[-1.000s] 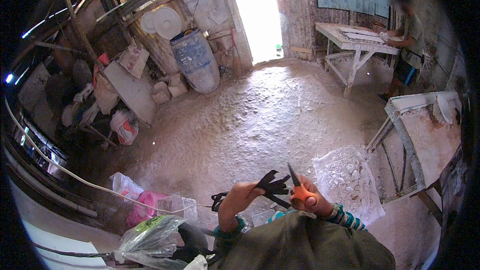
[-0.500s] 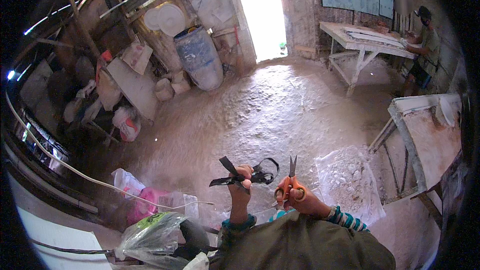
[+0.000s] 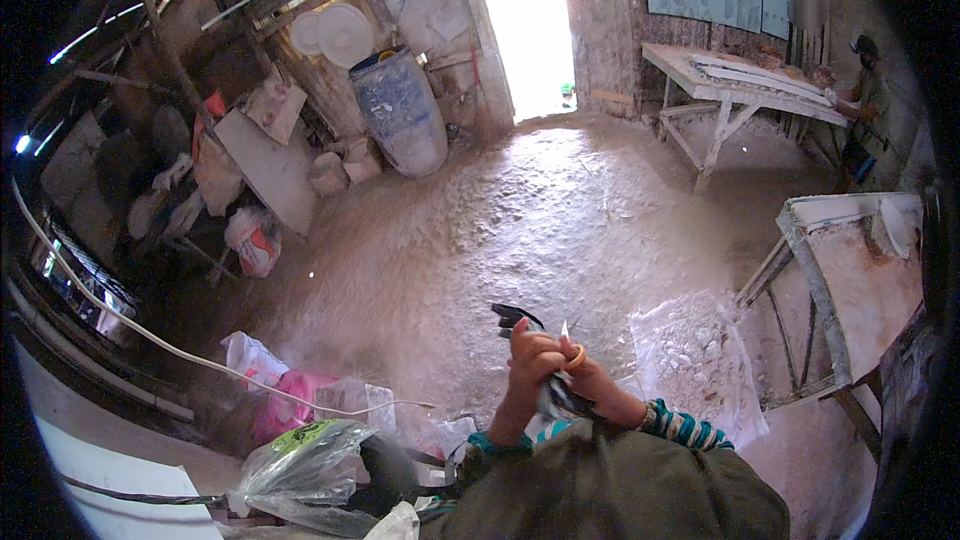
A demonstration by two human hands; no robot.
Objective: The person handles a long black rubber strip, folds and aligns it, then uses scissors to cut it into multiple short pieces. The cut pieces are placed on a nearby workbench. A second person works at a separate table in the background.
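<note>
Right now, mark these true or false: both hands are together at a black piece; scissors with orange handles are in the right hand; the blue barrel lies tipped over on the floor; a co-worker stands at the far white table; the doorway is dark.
1. Both hands, left hand and right hand, are together at the black piece: true.
2. Scissors with orange handles are in the right hand: true.
3. The blue barrel lies tipped over: false, it stands upright by the wall.
4. A co-worker stands at the far white table: true.
5. The doorway is dark: false, it is bright with daylight.
</note>
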